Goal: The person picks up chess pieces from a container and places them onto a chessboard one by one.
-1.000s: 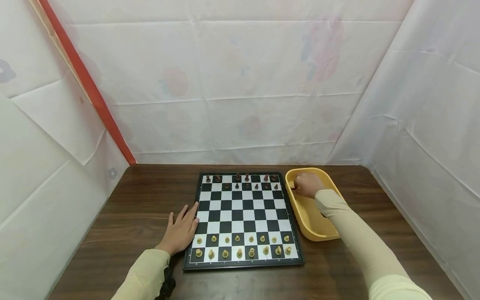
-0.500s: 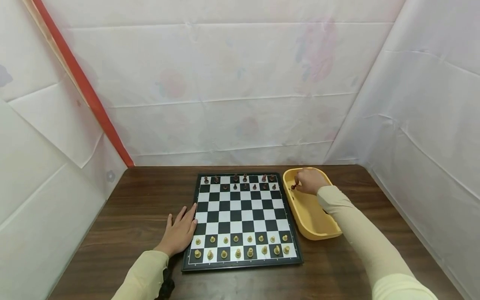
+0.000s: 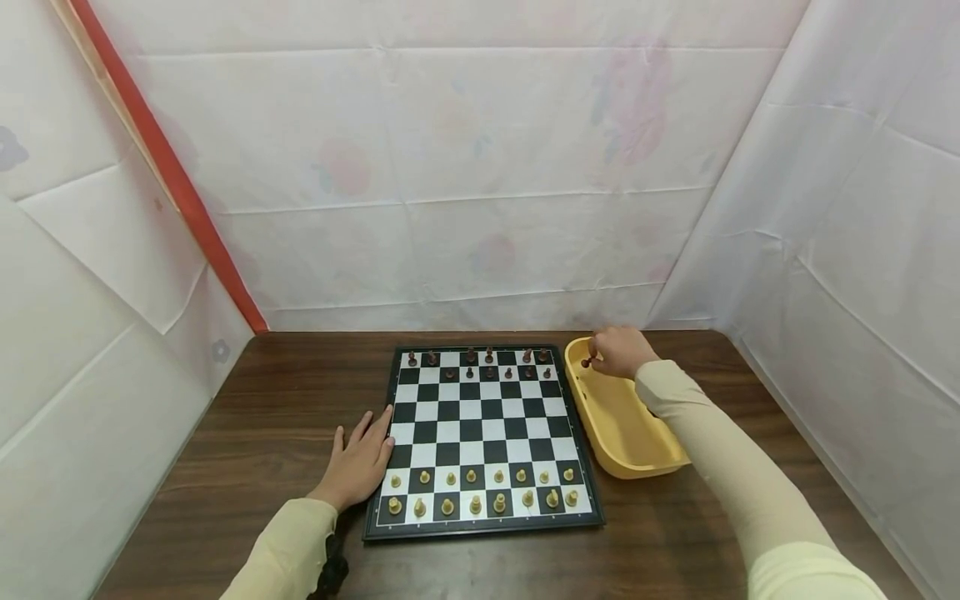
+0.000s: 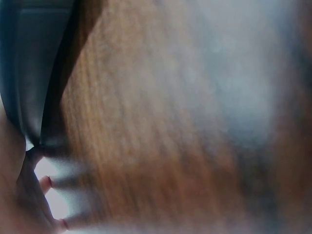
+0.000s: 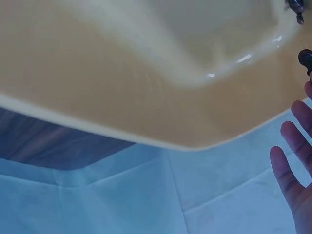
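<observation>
A chessboard [image 3: 480,419] lies on the brown table, light pieces [image 3: 480,492] on its two near rows and dark pieces [image 3: 480,363] on the far rows. To its right stands a yellow tray [image 3: 622,425]. My right hand [image 3: 609,352] hovers over the tray's far left corner and pinches a small dark chess piece [image 3: 586,362]. In the right wrist view the tray [image 5: 146,73] fills the frame, with the dark piece [image 5: 306,58] and the other fingers [image 5: 292,161] at the right edge. My left hand [image 3: 360,462] rests flat on the table, fingertips touching the board's left edge.
White sheeting walls close in the table on three sides, with a red strip [image 3: 165,167] at the back left. The table surface [image 3: 285,392] runs left of the board. The left wrist view is a blur of wood [image 4: 170,122] and the board's dark edge [image 4: 29,73].
My right hand has lifted from inside the tray toward its far left corner, carrying the dark piece. The left hand has stayed put.
</observation>
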